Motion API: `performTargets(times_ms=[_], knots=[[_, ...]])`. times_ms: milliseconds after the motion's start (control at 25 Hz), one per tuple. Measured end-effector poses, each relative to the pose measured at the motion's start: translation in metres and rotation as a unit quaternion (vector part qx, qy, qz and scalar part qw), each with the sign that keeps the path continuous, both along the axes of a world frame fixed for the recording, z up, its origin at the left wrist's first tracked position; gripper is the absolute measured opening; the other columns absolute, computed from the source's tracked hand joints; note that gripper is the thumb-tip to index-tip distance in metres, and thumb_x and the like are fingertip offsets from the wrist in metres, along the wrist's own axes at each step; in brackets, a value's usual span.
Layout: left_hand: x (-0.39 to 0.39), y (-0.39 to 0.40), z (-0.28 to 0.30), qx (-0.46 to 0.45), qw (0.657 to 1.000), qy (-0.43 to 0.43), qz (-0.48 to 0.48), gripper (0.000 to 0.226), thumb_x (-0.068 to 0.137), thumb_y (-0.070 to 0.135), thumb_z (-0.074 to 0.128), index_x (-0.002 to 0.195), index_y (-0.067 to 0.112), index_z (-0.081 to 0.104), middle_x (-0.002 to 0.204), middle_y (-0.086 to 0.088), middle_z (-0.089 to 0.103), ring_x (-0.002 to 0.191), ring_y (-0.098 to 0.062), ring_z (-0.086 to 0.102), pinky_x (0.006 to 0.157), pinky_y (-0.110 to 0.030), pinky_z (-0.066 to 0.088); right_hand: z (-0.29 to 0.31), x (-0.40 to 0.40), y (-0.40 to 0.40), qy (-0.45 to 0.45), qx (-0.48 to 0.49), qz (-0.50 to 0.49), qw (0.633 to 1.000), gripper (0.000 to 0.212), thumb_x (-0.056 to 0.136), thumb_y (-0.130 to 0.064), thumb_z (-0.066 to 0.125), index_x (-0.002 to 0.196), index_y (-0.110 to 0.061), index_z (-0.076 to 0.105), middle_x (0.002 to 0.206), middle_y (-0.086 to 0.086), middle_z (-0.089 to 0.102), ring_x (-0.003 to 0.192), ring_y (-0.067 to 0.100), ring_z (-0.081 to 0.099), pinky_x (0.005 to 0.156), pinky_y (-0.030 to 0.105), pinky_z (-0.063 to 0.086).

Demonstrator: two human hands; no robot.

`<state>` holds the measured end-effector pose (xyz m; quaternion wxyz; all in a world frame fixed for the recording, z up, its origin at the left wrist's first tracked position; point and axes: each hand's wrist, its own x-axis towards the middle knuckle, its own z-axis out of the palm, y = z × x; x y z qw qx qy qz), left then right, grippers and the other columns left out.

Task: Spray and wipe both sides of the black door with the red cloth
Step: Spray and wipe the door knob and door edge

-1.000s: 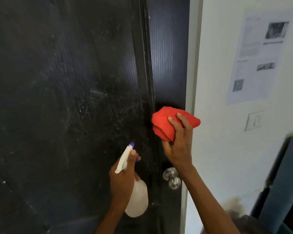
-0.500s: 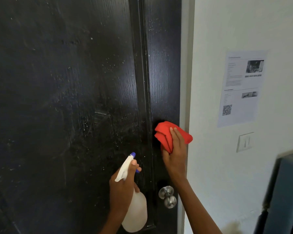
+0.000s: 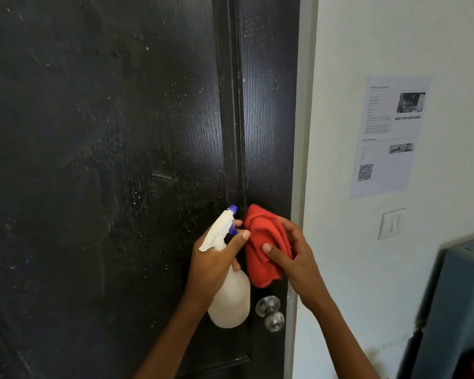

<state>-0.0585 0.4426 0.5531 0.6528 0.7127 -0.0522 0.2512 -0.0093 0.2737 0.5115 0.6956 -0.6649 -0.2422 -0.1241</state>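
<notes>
Black door (image 3: 107,160) fills left and centre of frame, closed against a pale frame strip on its right edge. Wood grain visible, white specks and spray droplets scattered over the panel, densest mid-frame around the raised vertical moulding.

Left hand (image 3: 214,266) at lower centre, fingers wrapped round the neck of a white spray bottle (image 3: 231,296). Index finger lies across the blue trigger, thumb hidden behind the neck. Blue nozzle tip points up toward the door, just beside the moulding. Bottle body hangs below the hand, upright with a slight tilt.

Right hand (image 3: 296,258) just right of it, clutching a bunched red cloth (image 3: 263,247). Thumb presses the front of the cloth, fingers curl over its top right edge. Cloth sits over the door's right stile, above the knob; can't tell if it actually touches the door surface. Cloth and left fingertips touching or nearly so.

Silver knob (image 3: 270,313) at lower centre, directly below the cloth, just right of the bottle base.

White wall (image 3: 367,296) takes the right side of frame. Printed sheet (image 3: 389,135) with photos and a QR code stuck on it, upper right. Light switch (image 3: 391,222) below the sheet. Grey-blue object (image 3: 460,310) at lower right corner, blurred, can't identify.
</notes>
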Motion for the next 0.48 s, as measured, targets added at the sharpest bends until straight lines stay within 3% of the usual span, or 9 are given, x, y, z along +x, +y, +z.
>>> performTargets(times_ms=[120,240,320,400,480], knots=[[-0.004,-0.001,-0.007,-0.007,1.000,0.022,-0.009,0.017,0.087,0.027,0.077,0.102,0.022,0.071,0.057,0.001,0.064,0.055,-0.011,0.061,0.064,-0.021,0.053,0.002,-0.008,-0.004,-0.006,-0.068,0.058,0.996,0.057,0.088,-0.037,0.067,0.140,-0.037,0.044,0.127,-0.033,0.057,0.121,-0.001,0.058,0.086,0.019,0.056],[-0.006,0.007,-0.014,-0.008,0.999,0.031,-0.032,0.044,0.085,0.025,0.080,0.125,0.030,0.064,0.070,0.005,0.070,0.057,-0.010,0.061,0.066,-0.023,0.056,0.011,-0.013,-0.011,0.034,-0.105,0.127,0.986,0.044,0.096,-0.036,0.057,0.138,-0.036,0.043,0.120,-0.037,0.060,0.118,-0.005,0.060,0.085,0.016,0.054],[-0.007,0.008,-0.017,0.007,0.999,0.039,-0.036,0.050,0.085,0.020,0.080,0.131,0.027,0.062,0.080,0.009,0.073,0.059,-0.005,0.063,0.065,-0.020,0.056,0.017,-0.013,-0.016,0.023,-0.170,0.138,0.976,0.034,0.104,-0.040,0.049,0.137,-0.041,0.042,0.118,-0.036,0.060,0.115,-0.003,0.062,0.084,0.019,0.056],[-0.008,0.010,-0.017,-0.004,0.999,0.047,-0.024,0.045,0.089,0.012,0.075,0.129,0.027,0.062,0.081,0.013,0.074,0.059,0.001,0.063,0.063,-0.018,0.055,0.026,-0.013,-0.022,-0.043,-0.281,0.090,0.955,0.026,0.107,-0.051,0.039,0.131,-0.048,0.045,0.114,-0.029,0.063,0.104,0.004,0.067,0.082,0.026,0.059],[-0.011,0.018,-0.020,-0.009,0.997,0.071,-0.025,0.043,0.092,0.005,0.069,0.130,0.024,0.064,0.069,0.000,0.069,0.050,-0.010,0.057,0.060,-0.033,0.053,0.035,-0.008,-0.030,-0.129,-0.383,-0.052,0.913,0.030,0.097,-0.059,0.036,0.122,-0.051,0.052,0.101,-0.023,0.067,0.085,0.004,0.067,0.075,0.029,0.055]])
